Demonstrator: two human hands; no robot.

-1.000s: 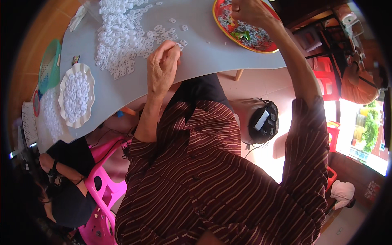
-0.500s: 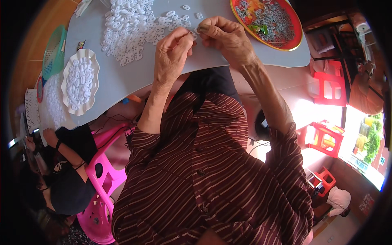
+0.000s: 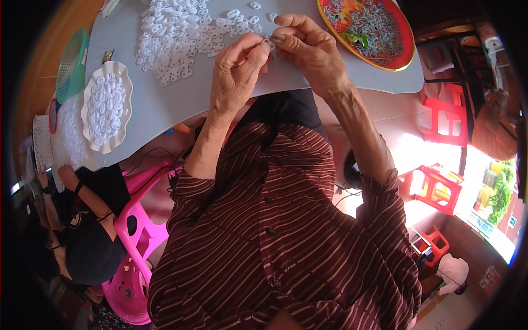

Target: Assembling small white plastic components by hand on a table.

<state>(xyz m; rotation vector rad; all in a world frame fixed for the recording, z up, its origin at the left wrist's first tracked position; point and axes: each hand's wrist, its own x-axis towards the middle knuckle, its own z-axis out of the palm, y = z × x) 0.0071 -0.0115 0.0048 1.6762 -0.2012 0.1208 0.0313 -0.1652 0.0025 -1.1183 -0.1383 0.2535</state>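
My left hand [image 3: 237, 71] is closed, thumb and forefinger pinching a small white plastic piece [image 3: 269, 45] with holes in it. My right hand [image 3: 313, 55] is right beside it, thumb tip close to that piece. Its forefinger is lifted from the thumb while the other fingers curl behind; anything held there is too small to make out. Ahead and to the left spreads a pile of similar white plastic pieces [image 3: 165, 41], some loose ones near my fingers. A red and yellow round tray [image 3: 407, 47] right of my right hand holds many small grey metal parts and something green.
A wavy-rimmed white dish [image 3: 127, 104] full of white pieces stands at the grey table's [image 3: 165, 104] left edge, near a green basket [image 3: 71, 66]. Another person [image 3: 91, 247] sits at left by a pink chair [image 3: 146, 236]. Red stools [image 3: 440, 190] stand at right.
My right forefinger has lifted away from the thumb; before, they were pinched together. Both hands have shifted slightly right, and the tray appears a little farther right in the picture.
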